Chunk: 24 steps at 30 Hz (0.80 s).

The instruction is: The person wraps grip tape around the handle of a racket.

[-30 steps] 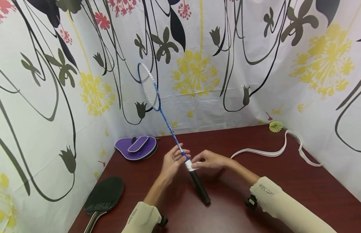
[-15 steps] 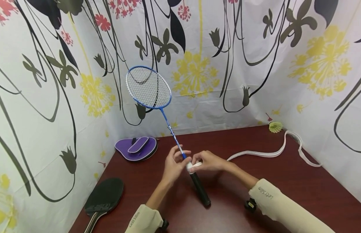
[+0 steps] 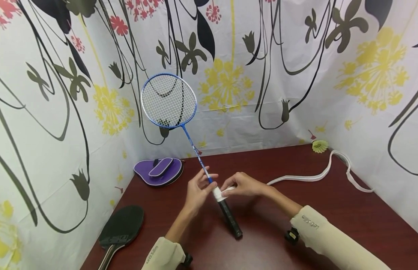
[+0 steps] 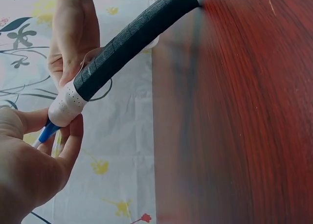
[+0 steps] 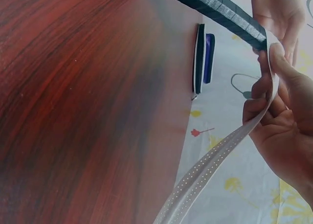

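Note:
A blue and white badminton racket (image 3: 198, 155) slants up to the left, its strung head facing me and its black handle (image 3: 230, 219) low, near the table. My left hand (image 3: 195, 193) pinches it at the blue part just above the handle. White perforated grip tape (image 4: 67, 104) is wound round the upper end of the handle. My right hand (image 3: 244, 184) pinches the tape close against the handle. From there the loose tape strip (image 5: 215, 158) runs through the right fingers and trails across the table to the right.
On the dark red table (image 3: 269, 240) lie a purple paddle case (image 3: 158, 171) at back left and a black table tennis paddle (image 3: 122, 227) at front left. A yellow shuttlecock (image 3: 319, 146) sits in the back right corner. Patterned white curtains (image 3: 229, 45) enclose the table.
The racket has turned about its shaft, from nearly edge-on to face-on, and its head has shifted slightly left. Both hands stay by the top of the handle, the right still pinching the tape.

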Motion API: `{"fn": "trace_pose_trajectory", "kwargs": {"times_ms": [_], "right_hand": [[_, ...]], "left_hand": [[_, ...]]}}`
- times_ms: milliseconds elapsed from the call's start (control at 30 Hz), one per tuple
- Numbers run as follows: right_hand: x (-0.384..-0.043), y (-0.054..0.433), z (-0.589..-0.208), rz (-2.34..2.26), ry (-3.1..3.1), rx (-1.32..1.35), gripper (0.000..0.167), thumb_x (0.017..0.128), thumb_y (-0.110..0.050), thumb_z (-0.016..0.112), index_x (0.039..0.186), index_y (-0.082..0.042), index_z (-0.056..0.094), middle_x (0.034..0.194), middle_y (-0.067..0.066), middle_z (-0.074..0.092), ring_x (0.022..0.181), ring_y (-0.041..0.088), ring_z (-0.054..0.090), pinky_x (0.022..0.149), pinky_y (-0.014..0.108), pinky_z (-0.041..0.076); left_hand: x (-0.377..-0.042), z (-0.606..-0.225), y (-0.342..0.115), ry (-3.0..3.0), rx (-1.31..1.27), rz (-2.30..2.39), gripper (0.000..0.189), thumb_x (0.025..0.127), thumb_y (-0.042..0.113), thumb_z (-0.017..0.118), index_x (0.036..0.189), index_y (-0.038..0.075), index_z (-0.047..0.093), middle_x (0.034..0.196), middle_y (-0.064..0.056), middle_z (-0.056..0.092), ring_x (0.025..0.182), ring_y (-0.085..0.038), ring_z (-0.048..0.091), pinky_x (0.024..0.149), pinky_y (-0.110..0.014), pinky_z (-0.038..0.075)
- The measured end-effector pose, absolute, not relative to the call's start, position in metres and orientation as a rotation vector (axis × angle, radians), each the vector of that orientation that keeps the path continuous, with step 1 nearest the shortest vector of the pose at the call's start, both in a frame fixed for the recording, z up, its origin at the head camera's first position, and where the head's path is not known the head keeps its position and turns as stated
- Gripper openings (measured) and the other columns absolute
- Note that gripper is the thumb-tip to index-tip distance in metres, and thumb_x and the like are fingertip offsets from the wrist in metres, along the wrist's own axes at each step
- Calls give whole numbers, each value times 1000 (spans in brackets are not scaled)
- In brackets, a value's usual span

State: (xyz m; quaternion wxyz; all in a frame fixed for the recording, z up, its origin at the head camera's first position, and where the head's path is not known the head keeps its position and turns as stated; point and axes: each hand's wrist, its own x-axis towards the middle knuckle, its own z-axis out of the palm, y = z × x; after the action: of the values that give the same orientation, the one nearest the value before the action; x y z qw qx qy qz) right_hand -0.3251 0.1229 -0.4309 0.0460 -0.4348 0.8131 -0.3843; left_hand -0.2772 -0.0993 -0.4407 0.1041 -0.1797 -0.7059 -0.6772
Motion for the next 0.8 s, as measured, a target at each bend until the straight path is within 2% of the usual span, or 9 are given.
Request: {"fn": "trace_pose_trajectory", "kwargs": {"times_ms": [100, 233, 333, 467, 533, 633, 700, 800], "right_hand": [[-325, 121, -430, -1172, 2502, -1305, 10, 92, -29, 81, 98, -21, 82, 89, -15, 77, 80, 4, 65, 72, 23, 54], [-324, 120, -430, -1185, 2522, -1248, 10, 89, -34, 85, 93, -26, 80, 84, -16, 75, 78, 6, 62, 71, 23, 52], [-324, 119, -432, -1204, 2509, -1214, 14, 88, -34, 85, 94, -23, 79, 83, -13, 73, 76, 6, 61, 69, 23, 51], [-325, 117, -434, -1163, 2416, -1279, 17, 93, -29, 81, 104, -15, 79, 85, -8, 73, 74, 5, 59, 67, 22, 51], [-324, 115, -434, -1126, 2363, -1337, 18, 96, -27, 77, 106, -12, 79, 86, -4, 74, 74, 5, 60, 67, 21, 52], [-321, 111, -434, -1101, 2353, -1360, 17, 96, -31, 77, 103, -15, 79, 84, -6, 73, 74, 3, 60, 67, 21, 51], [-319, 109, -434, -1107, 2397, -1331, 17, 94, -34, 79, 98, -18, 78, 81, -10, 72, 74, 3, 59, 67, 21, 50], [-318, 105, -436, -1126, 2499, -1262, 20, 87, -37, 85, 92, -20, 75, 79, -15, 69, 74, 3, 59, 68, 21, 50]], "left_hand": [[-277, -440, -101, -2072, -539, -2031, 66, 91, -9, 73, 150, 8, 51, 120, -19, 74, 100, -24, 73, 84, -27, 58], [-276, -439, -103, -2038, -576, -2114, 69, 91, -11, 70, 153, 5, 47, 119, -23, 69, 102, -28, 72, 88, -31, 59], [-276, -439, -104, -2030, -616, -2152, 72, 92, -12, 68, 157, 2, 41, 116, -27, 65, 105, -34, 71, 91, -33, 59], [-274, -441, -107, -2040, -644, -2183, 74, 95, -12, 64, 160, 0, 33, 115, -26, 65, 109, -38, 71, 95, -33, 58], [-272, -442, -109, -2034, -651, -2196, 73, 96, -12, 63, 161, 0, 31, 117, -28, 66, 110, -36, 71, 97, -33, 56], [-270, -444, -109, -2027, -661, -2171, 69, 96, -11, 63, 158, 1, 34, 123, -28, 67, 111, -28, 71, 98, -32, 55], [-268, -445, -108, -2040, -662, -2104, 63, 96, -10, 64, 153, 3, 39, 127, -27, 67, 111, -22, 69, 97, -29, 55], [-267, -445, -104, -2061, -612, -2006, 57, 95, -4, 71, 144, 6, 45, 127, -23, 69, 107, -21, 68, 90, -27, 54]]}}
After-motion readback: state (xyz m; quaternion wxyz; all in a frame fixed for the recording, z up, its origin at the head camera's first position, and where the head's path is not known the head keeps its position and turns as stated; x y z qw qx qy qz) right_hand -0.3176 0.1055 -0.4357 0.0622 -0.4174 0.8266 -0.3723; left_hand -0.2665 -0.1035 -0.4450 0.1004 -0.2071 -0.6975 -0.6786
